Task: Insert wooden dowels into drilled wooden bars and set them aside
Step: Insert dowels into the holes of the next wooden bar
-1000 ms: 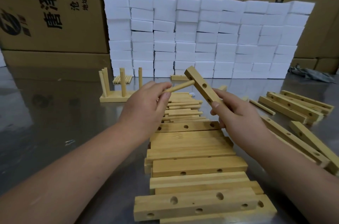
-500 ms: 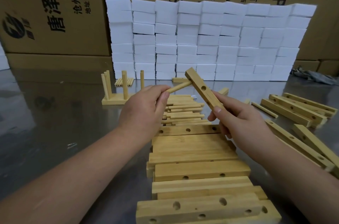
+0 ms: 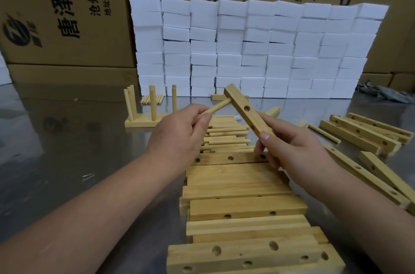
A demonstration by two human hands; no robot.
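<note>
The left hand (image 3: 179, 132) pinches one end of a short dowel (image 3: 216, 108) between thumb and fingertips. The right hand (image 3: 292, 148) grips the lower end of a drilled bar (image 3: 247, 112), fingers curled round it, and holds it tilted in the air with its top end away from the person. The dowel's far end meets the left side of the bar near that top end. The hole there faces away, so how deep the dowel sits cannot be told.

To seat it well, the dowel likely needs to stay square to the bar's face and be pushed straight along its own length, while the right hand braces the bar against the push. A grip closer to the joint may steady the bar. Pushing at an angle could jam the dowel.

Under the hands, loose dowels (image 3: 224, 137) lie in a pile, and nearer the person flat bars (image 3: 242, 184) lie in a row on a shiny metal table (image 3: 56, 150). More bars (image 3: 363, 132) lie to the right. To the left stands a finished bar (image 3: 143, 121) with dowels upright. Behind are stacked white foam blocks (image 3: 258, 49) and cardboard boxes (image 3: 67, 15).
</note>
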